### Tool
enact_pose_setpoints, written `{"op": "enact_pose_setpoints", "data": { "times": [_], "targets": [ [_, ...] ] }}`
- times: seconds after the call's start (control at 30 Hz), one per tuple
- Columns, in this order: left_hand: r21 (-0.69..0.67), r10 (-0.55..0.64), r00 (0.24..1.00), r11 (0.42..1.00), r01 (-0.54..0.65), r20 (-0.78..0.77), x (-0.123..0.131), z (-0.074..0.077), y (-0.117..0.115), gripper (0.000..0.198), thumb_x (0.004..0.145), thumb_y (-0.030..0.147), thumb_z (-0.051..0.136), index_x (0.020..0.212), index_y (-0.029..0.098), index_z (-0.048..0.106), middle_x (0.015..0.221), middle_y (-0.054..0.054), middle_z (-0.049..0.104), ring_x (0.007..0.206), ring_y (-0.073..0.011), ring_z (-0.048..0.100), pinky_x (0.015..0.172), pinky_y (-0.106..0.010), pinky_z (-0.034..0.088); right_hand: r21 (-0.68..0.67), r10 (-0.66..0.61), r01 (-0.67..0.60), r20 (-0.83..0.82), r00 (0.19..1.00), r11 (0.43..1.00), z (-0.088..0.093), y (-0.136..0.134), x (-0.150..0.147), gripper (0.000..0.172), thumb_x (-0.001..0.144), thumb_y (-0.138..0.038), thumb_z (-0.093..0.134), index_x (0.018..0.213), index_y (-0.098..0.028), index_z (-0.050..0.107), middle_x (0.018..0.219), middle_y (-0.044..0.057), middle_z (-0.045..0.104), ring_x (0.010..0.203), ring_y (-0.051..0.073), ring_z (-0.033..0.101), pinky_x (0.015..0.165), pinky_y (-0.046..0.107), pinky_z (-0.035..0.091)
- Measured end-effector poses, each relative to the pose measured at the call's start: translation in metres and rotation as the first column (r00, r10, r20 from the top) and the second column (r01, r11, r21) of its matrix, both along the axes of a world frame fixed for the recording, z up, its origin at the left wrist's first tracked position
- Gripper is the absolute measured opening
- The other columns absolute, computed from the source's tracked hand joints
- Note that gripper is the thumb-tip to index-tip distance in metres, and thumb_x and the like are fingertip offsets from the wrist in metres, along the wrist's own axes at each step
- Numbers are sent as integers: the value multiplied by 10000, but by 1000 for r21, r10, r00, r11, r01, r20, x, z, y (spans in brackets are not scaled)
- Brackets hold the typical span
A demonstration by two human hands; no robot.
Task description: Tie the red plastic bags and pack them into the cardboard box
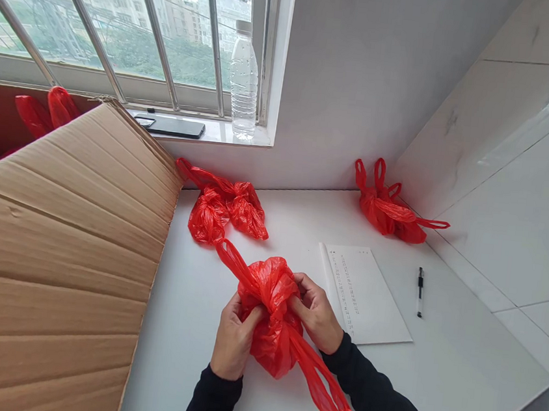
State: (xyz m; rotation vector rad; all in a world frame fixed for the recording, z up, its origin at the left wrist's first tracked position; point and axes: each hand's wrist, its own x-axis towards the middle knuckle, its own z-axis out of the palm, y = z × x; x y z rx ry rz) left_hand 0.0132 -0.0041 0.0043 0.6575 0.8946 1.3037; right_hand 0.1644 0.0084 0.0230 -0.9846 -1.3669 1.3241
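A crumpled red plastic bag sits low on the white table, just in front of me. My left hand grips its left side with the fingers curled into the plastic. My right hand pinches the bag's right side near the top. One handle loop hangs toward me, another stretches up-left toward a knotted red bag.
A large cardboard box flap fills the left; red bags show inside the box. More red bags lie by the tiled wall. A printed sheet and a pen lie right. A water bottle and a phone rest on the windowsill.
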Motion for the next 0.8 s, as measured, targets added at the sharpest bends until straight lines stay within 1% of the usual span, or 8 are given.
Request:
{"op": "enact_pose_setpoints", "data": {
  "times": [0.13,0.3,0.4,0.47,0.57,0.63,0.8],
  "targets": [
    [6,8,1000,1000,-8,9,-1,-2,1,386,658,251,743,1022,155,656,891,-60,728,748,-218,673,703,-319,527,2,-3,3,-5,1000,1000,0,0,0,295,865,-387,658,1095,-207,617,1009,50,669,878,187,628,820,301,484],
    [26,-30,999,999,30,-16,-2,-3,1,369,703,304,735,1027,147,653,899,-69,726,765,-224,672,715,-330,528,-8,-2,2,-13,1000,1000,0,0,1,283,869,-389,653,1081,-205,618,995,45,668,862,179,625,802,291,484],
    [22,-1,1000,1000,1,1,-1,-2,1,358,703,301,734,1015,145,653,893,-72,726,777,-228,673,726,-330,526,-11,-1,1,-16,1000,1000,-1,-1,1,298,862,-406,658,1074,-201,616,995,50,666,861,180,626,793,289,488],
    [17,15,1000,1000,-15,4,0,-2,1,373,677,279,747,1012,148,651,903,-72,728,784,-233,674,723,-326,525,-11,4,-4,-17,1000,1000,-1,-1,0,337,845,-419,675,1096,-206,604,1024,58,661,895,189,626,810,298,493],
    [30,-14,1000,999,14,-9,-2,-5,1,398,637,224,758,1014,154,650,931,-71,729,795,-236,673,722,-317,522,-12,9,-9,-19,1000,1000,-2,-1,0,449,795,-431,727,1160,-225,566,1076,67,650,956,204,622,844,317,500],
    [44,-33,999,998,34,-21,-2,-7,2,386,648,215,749,1016,156,650,937,-68,728,801,-233,672,727,-313,520,-10,11,-11,-24,1000,1000,-3,0,0,484,782,-435,740,1179,-229,553,1084,71,649,966,208,623,847,323,504],
    [37,-43,997,998,46,-67,-2,-6,2,344,724,303,716,1027,155,645,879,-62,727,793,-234,672,699,-310,521,-12,7,-7,-28,1000,1000,-3,0,0,400,823,-453,693,1127,-216,585,1057,70,657,942,206,630,850,326,504]
  ]
}}
